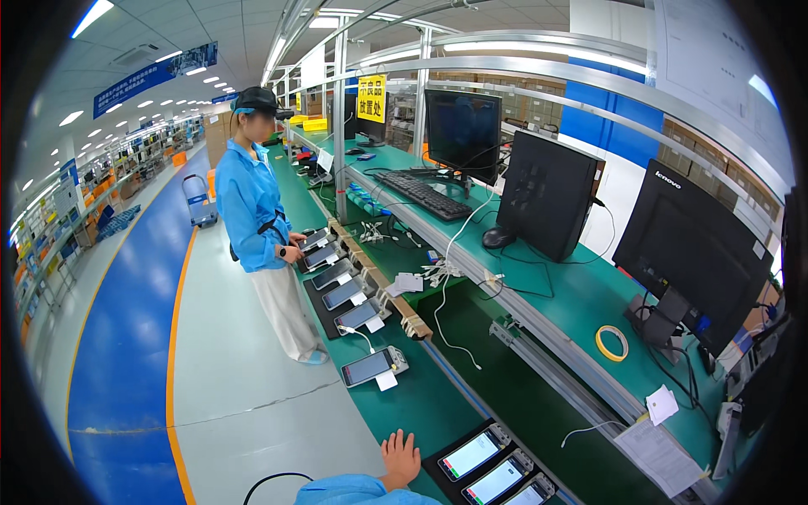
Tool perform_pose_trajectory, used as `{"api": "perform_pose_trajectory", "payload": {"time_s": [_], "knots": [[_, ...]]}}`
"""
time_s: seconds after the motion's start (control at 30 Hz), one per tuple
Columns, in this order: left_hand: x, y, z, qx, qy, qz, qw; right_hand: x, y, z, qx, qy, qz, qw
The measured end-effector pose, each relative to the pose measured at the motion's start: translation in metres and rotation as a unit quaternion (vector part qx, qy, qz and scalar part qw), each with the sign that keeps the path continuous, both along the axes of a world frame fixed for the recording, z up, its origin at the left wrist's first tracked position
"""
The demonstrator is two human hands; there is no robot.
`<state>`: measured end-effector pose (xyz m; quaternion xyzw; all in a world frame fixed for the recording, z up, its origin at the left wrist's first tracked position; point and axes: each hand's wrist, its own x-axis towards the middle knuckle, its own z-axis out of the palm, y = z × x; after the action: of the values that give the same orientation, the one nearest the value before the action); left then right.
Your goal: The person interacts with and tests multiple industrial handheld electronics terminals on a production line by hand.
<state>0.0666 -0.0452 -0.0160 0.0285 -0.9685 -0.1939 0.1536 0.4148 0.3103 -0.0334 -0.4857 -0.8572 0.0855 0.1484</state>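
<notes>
My left hand, in a light blue sleeve, rests on the green bench top with its fingers stretched out and nothing in it. Just right of it, on a black mat, lie several handheld terminals with lit white screens, the nearest one close to my fingers. They are cut off by the lower edge of the view. Further up the bench another handheld terminal has a dark screen, a white cable and a white card sticking out. My right hand is not in view.
A co-worker in a blue jacket stands further along, hands at a row of terminals. A raised green shelf on the right carries monitors, a keyboard, a mouse, a yellow tape roll and loose cables. Papers hang off its edge.
</notes>
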Motion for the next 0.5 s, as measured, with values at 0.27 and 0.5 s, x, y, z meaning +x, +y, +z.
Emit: {"api": "perform_pose_trajectory", "payload": {"time_s": [0.27, 0.5], "knots": [[0.001, 0.003, 0.007, 0.001, 0.012, -0.015, 1.000, 0.014, 0.007, -0.005, -0.044, -0.065, -0.036, 0.996], [0.001, -0.003, 0.002, 0.002, 0.009, -0.018, 1.000, 0.010, 0.009, -0.021, -0.085, -0.094, -0.035, 0.991]]}}
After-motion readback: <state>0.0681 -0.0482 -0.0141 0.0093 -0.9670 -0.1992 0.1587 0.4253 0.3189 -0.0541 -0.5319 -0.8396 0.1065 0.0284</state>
